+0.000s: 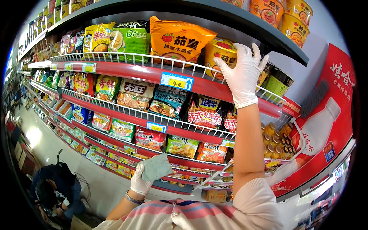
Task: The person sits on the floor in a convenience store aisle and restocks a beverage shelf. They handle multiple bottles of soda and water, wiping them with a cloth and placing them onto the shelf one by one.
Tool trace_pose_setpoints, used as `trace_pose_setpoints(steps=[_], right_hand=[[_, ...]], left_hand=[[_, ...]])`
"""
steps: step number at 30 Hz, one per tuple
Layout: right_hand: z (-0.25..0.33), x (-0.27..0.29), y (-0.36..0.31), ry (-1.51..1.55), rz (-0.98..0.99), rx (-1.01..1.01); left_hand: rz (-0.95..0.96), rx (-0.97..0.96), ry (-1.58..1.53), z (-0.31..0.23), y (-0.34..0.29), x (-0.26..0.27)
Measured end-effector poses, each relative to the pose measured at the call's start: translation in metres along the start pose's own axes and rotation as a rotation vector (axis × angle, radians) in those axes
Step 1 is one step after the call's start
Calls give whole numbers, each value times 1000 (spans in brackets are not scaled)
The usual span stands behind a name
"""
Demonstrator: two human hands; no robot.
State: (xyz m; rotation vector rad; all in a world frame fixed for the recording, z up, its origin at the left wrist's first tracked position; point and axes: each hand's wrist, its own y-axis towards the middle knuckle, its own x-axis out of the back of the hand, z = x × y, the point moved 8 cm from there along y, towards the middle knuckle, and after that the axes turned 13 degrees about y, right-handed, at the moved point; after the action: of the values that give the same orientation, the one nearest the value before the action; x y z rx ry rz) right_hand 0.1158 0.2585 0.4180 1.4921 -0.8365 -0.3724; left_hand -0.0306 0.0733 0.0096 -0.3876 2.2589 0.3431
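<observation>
In a white glove, my left hand [141, 181] is closed on a grey-green cloth [157, 168], low in front of the shelves. My right hand [242, 74], also gloved, is raised to the upper wire-fronted shelf. Its fingers are spread beside a yellow noodle cup [222, 53], with the thumb across the cup's front; whether it presses on the cup I cannot tell. Left of that cup leans a big orange noodle bag [180, 40]. A green cup [276, 82] stands to the right of my hand, behind the white wire rail [153, 56].
Lower shelves carry rows of noodle packets [165, 100]. A dark shelf edge [245, 23] overhangs my right hand. Jars [272, 142] stand at the right, by a red poster [326, 115] with a bottle picture. A person [57, 188] crouches on the floor at lower left.
</observation>
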Motion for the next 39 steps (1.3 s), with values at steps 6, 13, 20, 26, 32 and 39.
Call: trace_pose_setpoints(steps=[6,13,20,26,32,39], right_hand=[[-3,-2,-1,135,-35,48],[-24,26,-1,7,-4,-144],[-75,6,-1,31,-208,7],[-65,53,-15,145,-140,12],[-13,50,-50,323,53,35],[38,66,-255,769,286,95]], left_hand=[[6,27,-31,4,-1,-5],[-75,81,16,7,0,17],[-19,185,-40,28,14,32],[66,304,-53,57,24,14],[34,296,30,55,33,22],[66,409,195,113,35,-2]])
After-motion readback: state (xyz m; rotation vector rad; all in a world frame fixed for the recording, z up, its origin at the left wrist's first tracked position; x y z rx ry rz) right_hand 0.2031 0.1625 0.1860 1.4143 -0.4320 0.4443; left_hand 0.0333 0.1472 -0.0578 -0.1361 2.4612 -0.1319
